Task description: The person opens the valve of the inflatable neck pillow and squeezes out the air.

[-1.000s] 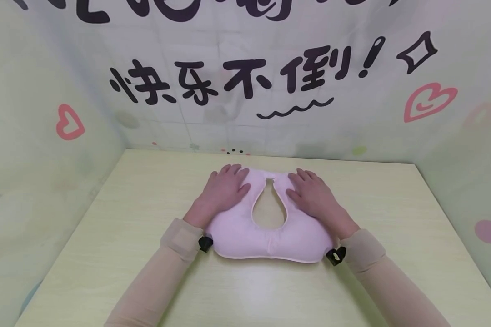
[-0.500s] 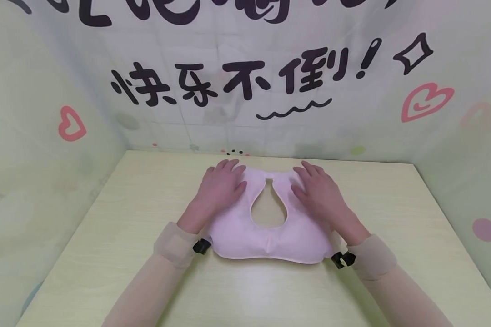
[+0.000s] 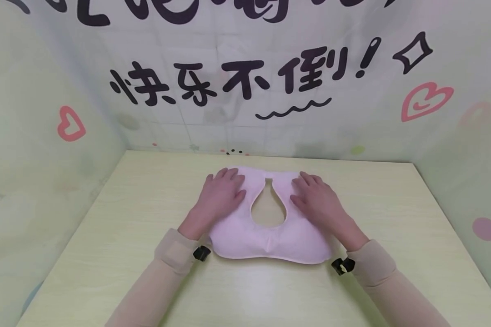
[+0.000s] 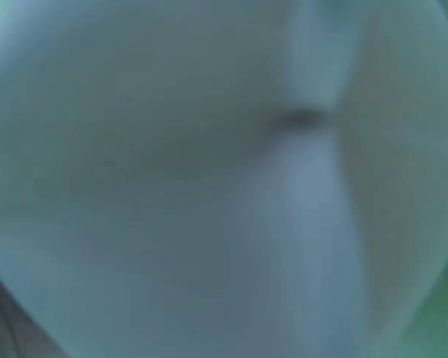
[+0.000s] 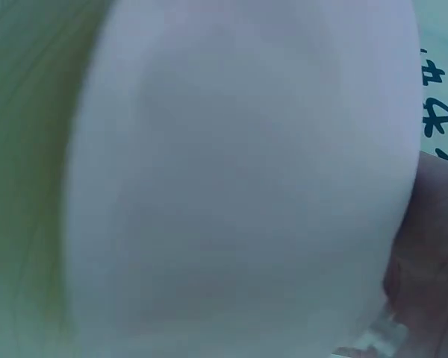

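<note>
The pink pillow (image 3: 268,243) lies flat near the middle of the pale wood-grain table (image 3: 245,295), its teardrop-shaped opening showing the tabletop beneath. The left hand (image 3: 217,197) rests on the pillow's left side and the right hand (image 3: 319,200) on its right side; in both, the fingers lie relaxed and slightly spread, thumbs toward the opening. The hands hide much of the pillow's two side edges.

Beige sleeves (image 3: 147,290) cover both forearms, which come in over the near part of the table. A small black device (image 3: 202,253) sits by the left cuff, and a second black device (image 3: 343,266) by the right one. The left wrist view is filled by a pale, blurred surface; detail cannot be made out. In the right wrist view the pillow blocks most of the scene.

A white printed backdrop (image 3: 167,131) stands behind the table and along both sides. Markings: a pink heart (image 3: 71,124) on the left, a smiling heart (image 3: 427,102) on the right, a four-pointed star (image 3: 413,53), a purple spot (image 3: 485,229) and a green spot (image 3: 358,150).

Writing: black lettering (image 3: 247,79) reads "快乐不倒!", with a wavy line (image 3: 293,109) below. The upper lettering (image 3: 184,18) is cut by the frame edge and cannot be read in full.
</note>
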A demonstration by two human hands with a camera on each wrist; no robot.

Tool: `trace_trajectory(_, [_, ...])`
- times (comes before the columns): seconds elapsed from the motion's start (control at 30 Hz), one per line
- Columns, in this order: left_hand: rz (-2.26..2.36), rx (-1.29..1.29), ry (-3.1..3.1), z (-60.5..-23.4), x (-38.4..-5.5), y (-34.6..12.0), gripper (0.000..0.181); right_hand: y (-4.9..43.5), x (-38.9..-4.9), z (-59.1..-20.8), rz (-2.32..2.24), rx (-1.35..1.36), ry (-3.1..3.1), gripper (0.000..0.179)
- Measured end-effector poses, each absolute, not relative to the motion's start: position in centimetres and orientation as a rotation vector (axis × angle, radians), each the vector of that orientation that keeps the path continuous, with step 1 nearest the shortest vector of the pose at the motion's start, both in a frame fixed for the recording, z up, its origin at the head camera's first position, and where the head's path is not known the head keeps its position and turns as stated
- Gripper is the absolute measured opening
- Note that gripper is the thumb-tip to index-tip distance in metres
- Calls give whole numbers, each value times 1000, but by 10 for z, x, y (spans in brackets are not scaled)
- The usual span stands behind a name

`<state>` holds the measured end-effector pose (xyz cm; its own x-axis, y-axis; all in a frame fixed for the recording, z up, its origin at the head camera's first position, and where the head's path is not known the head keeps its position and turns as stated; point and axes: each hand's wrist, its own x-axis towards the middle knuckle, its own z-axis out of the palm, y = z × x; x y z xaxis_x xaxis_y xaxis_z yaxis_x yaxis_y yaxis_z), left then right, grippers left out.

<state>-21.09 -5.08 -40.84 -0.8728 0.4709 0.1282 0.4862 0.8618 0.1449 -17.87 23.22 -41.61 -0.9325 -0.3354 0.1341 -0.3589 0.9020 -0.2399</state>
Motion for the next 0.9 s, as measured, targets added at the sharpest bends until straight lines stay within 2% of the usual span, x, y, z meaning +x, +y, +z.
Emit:
trace_trajectory(0.23, [-283,-757,-2949,-420,-212,-53,45,234,-179,-426,348,571,-2943,39])
trace_trajectory(0.9, [-342,-741,-2937,-424,-215,-54,45,235,-180,-436,338,555,-2935,44])
